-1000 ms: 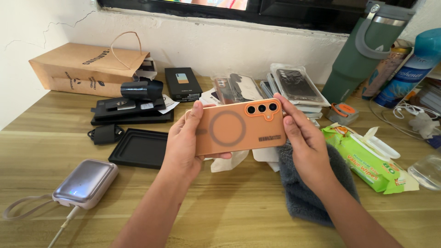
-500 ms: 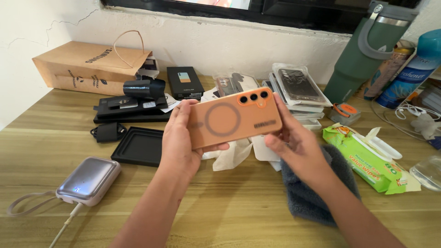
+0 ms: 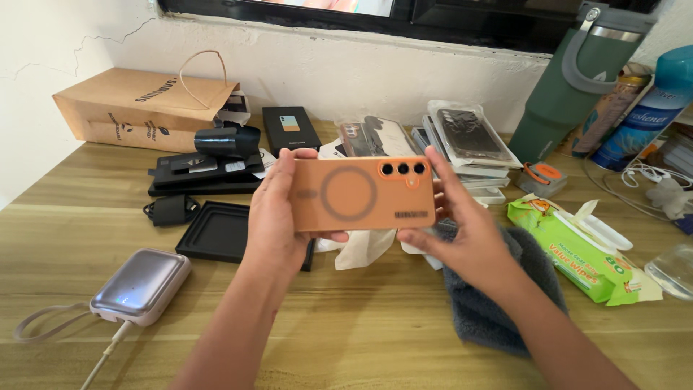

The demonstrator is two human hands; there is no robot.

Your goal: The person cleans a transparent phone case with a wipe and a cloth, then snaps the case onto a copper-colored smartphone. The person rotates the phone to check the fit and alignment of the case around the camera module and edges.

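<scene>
both hands hold an orange phone (image 3: pixel 363 193) level above the wooden table (image 3: pixel 375 325), back side up. the left hand (image 3: pixel 278 217) clamps its left end, the right hand (image 3: pixel 462 231) its right end. below lie a grey cloth (image 3: pixel 498 296) and white tissue (image 3: pixel 364 249); a black tray (image 3: pixel 216 231) sits left.

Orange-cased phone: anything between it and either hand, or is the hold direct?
Nothing visible intervenes. The left hand and right hand both grip the orange-cased phone directly by its ends, above the wooden desk, clear of the grey cloth and crumpled tissue below.
</scene>
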